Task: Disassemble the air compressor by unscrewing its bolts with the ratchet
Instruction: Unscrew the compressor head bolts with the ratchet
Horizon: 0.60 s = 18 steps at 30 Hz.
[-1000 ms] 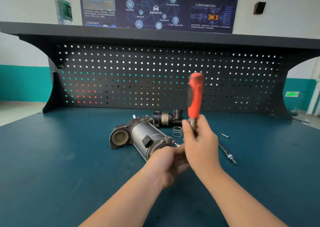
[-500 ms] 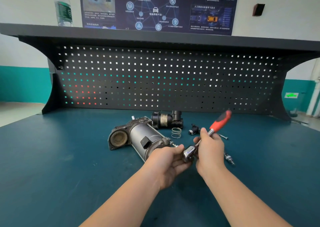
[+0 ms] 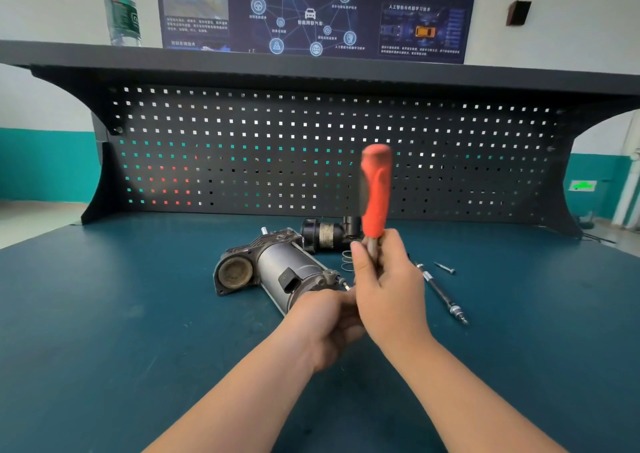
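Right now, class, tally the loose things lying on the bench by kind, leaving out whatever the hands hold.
Compressor: 1
Black cylinder: 1
Spring: 1
Long bolt: 1
Short screw: 1
Total: 5

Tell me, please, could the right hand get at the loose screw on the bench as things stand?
Probably yes, once freed: the screw lies in the open right of the right hand, nothing between them. But that hand is gripping the ratchet, so it would have to let go first.
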{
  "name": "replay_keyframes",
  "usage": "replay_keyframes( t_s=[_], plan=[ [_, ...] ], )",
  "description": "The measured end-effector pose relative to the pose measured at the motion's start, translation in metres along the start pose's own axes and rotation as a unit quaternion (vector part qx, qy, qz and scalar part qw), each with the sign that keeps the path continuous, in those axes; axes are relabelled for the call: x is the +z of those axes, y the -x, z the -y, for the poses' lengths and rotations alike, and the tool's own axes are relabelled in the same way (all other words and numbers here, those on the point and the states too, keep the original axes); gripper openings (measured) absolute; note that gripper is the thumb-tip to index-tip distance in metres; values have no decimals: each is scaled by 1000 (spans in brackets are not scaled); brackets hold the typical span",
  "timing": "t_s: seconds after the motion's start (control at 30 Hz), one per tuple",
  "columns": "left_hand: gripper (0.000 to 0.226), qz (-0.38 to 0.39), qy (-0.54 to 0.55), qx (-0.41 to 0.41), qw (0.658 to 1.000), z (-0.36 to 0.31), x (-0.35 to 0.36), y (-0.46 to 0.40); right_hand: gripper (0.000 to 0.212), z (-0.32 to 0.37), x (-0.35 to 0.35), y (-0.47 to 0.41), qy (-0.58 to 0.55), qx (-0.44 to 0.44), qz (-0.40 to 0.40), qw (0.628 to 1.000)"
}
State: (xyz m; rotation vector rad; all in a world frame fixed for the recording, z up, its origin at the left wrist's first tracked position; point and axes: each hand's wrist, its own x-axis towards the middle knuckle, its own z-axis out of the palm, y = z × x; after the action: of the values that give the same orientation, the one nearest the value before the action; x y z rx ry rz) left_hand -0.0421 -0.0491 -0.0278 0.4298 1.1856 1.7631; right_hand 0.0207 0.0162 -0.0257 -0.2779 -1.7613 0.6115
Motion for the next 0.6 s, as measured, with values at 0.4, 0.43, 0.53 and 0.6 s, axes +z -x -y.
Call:
replay_keyframes(
  t_s=[0.4,0.43,0.53,0.6],
  plan=[
    [12,-33,-6,8,999,7,5,-4,19,-34,0,-15,-279,567,-121,765],
    [13,-32,-4,7,999,6,4,-4,19,-33,0,-16,-263,533,-123,794],
    [18,-27,3,-2,1000,4,5,-1,20,-27,0,-18,-221,426,-124,869],
    [17,-28,4,-8,1000,3,5,1,20,-22,-2,-17,-191,352,-110,910]
  ],
)
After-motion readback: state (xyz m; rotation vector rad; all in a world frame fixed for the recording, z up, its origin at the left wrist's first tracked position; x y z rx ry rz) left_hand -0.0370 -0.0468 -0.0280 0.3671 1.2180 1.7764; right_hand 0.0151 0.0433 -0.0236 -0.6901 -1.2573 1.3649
